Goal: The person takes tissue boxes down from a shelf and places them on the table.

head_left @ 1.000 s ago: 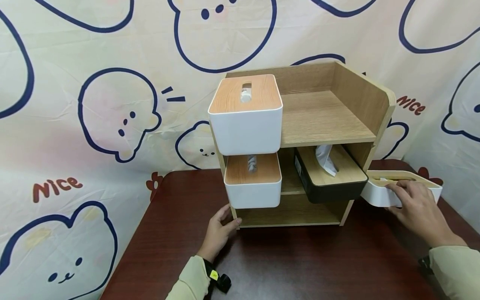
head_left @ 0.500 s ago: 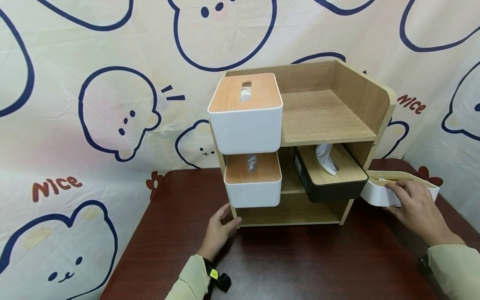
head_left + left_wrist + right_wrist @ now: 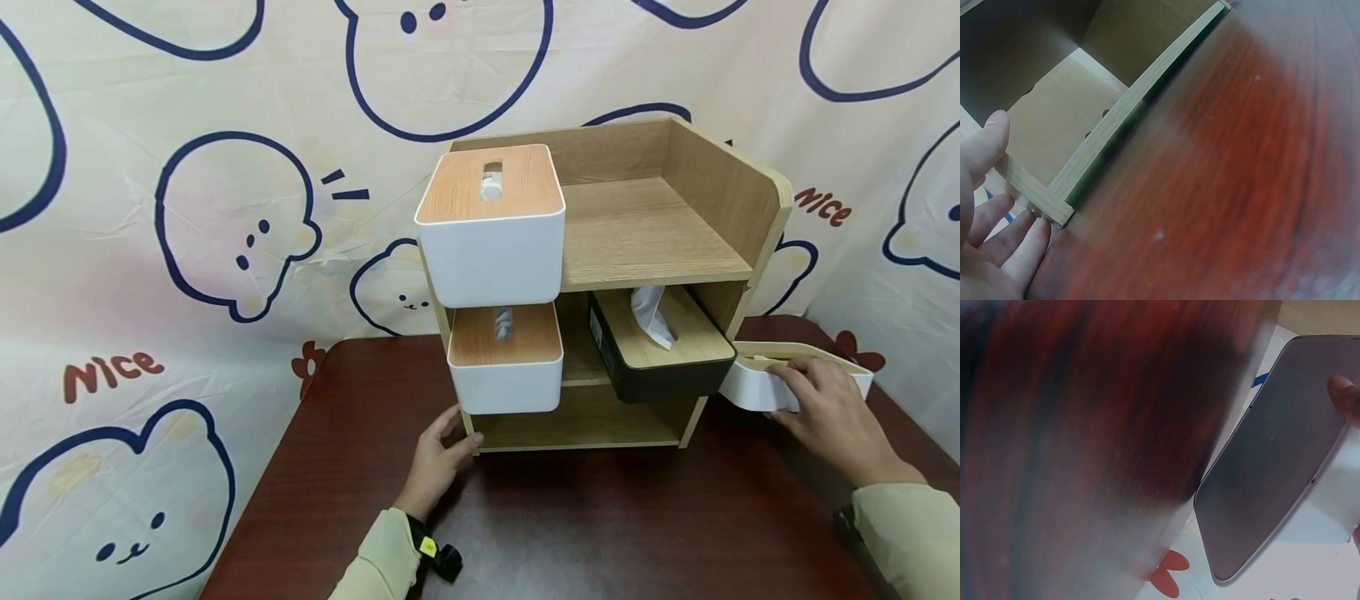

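Note:
My left hand (image 3: 437,458) grips the lower front edge of the wooden desk shelf's (image 3: 660,237) left side panel. In the left wrist view the thumb lies inside that panel (image 3: 1035,190) and the other fingers lie outside. Right of the shelf, my right hand (image 3: 836,412) holds a low white tissue box (image 3: 750,387) with a pale wooden lid, fingers over its top edge. The right wrist view shows this box's grey underside (image 3: 1266,456) tilted toward the camera, with the thumb (image 3: 1344,400) against it. Part of the box is behind the hand.
A large white tissue box (image 3: 491,262) with a wooden lid stands on the shelf's top left. Below it is a smaller white one (image 3: 506,387). A black tissue box (image 3: 675,383) juts from the middle level at right. The brown table (image 3: 600,525) meets a patterned cloth (image 3: 247,350).
The white tissue box in my right hand has shifted slightly left, closer to the shelf, and the right hand moved a little with it. My left hand keeps its place on the shelf panel.

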A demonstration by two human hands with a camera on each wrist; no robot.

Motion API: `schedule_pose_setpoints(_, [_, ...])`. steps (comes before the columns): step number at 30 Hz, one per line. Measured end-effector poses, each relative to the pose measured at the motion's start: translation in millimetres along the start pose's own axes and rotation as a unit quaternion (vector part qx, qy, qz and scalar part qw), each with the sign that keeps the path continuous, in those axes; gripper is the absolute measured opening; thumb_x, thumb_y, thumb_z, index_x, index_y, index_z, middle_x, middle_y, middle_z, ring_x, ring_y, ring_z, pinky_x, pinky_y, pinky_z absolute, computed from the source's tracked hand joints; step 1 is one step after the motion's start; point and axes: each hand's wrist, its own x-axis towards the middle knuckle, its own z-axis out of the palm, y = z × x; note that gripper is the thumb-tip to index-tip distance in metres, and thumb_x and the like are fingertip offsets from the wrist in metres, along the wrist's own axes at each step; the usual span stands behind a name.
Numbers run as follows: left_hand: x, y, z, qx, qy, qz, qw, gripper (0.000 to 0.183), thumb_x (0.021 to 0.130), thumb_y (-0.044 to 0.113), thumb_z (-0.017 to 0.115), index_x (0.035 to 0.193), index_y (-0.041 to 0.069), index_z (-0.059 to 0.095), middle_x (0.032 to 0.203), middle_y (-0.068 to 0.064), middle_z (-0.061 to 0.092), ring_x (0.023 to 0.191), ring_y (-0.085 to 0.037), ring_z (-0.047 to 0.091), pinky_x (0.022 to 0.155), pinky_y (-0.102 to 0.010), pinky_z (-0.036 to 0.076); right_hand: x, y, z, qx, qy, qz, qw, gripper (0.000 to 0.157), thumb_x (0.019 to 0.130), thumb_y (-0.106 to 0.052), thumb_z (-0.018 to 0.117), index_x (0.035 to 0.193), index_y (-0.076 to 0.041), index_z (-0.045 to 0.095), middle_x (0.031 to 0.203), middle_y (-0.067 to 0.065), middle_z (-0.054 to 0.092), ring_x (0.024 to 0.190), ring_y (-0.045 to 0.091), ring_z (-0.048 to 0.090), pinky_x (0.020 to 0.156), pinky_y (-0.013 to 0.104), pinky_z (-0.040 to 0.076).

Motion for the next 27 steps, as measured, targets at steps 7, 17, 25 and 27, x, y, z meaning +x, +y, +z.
schedule_pose_setpoints(7, [0.9,1.0,0.5,0.002,-0.004,-0.009,1.0,0.058,0.087,0.011,0.075,0.14,0.009,0.052,0.133,-0.013,0.057,0.127,-0.029,0.048,0.096,-0.047,0.043,3.2,2.6,2.7,0.005,0.014,-0.025,1.0,0.084,0.088,-0.075,0.027,0.117,-0.003,0.058,0.108,0.022,0.05,0.1,0.042,0.045,0.082,0.053,0.032])
schedule_pose_setpoints(17, [1.1,0.3,0.5,0.001,-0.005,-0.014,0.9999,0.059,0.087,0.014,0.076,0.141,0.011,0.052,0.135,-0.011,0.056,0.128,-0.029,0.047,0.097,-0.048,0.043,5.3,3.3,3.7,0.009,0.007,-0.047,0.999,0.083,0.088,-0.075,0.028,0.115,-0.004,0.06,0.108,0.02,0.052,0.099,0.039,0.047,0.086,0.046,0.032])
schedule_pose_setpoints(25, [-0.1,3.4,-0.1,0.005,-0.004,-0.01,0.9999,0.059,0.086,0.014,0.076,0.14,0.012,0.052,0.133,-0.01,0.057,0.127,-0.027,0.048,0.1,-0.051,0.039,9.0,3.9,7.7,-0.002,-0.005,-0.076,0.997,0.081,0.089,-0.075,0.025,0.112,-0.005,0.06,0.102,0.017,0.052,0.09,0.034,0.048,0.074,0.047,0.037])
schedule_pose_setpoints(27, [-0.3,4.2,0.2,0.006,-0.004,-0.009,0.9999,0.059,0.086,0.013,0.076,0.14,0.012,0.052,0.132,-0.009,0.058,0.126,-0.027,0.048,0.1,-0.051,0.039,8.8,3.6,8.3,-0.007,-0.011,-0.074,0.997,0.081,0.088,-0.075,0.025,0.113,-0.006,0.06,0.102,0.016,0.052,0.091,0.035,0.048,0.074,0.05,0.038])
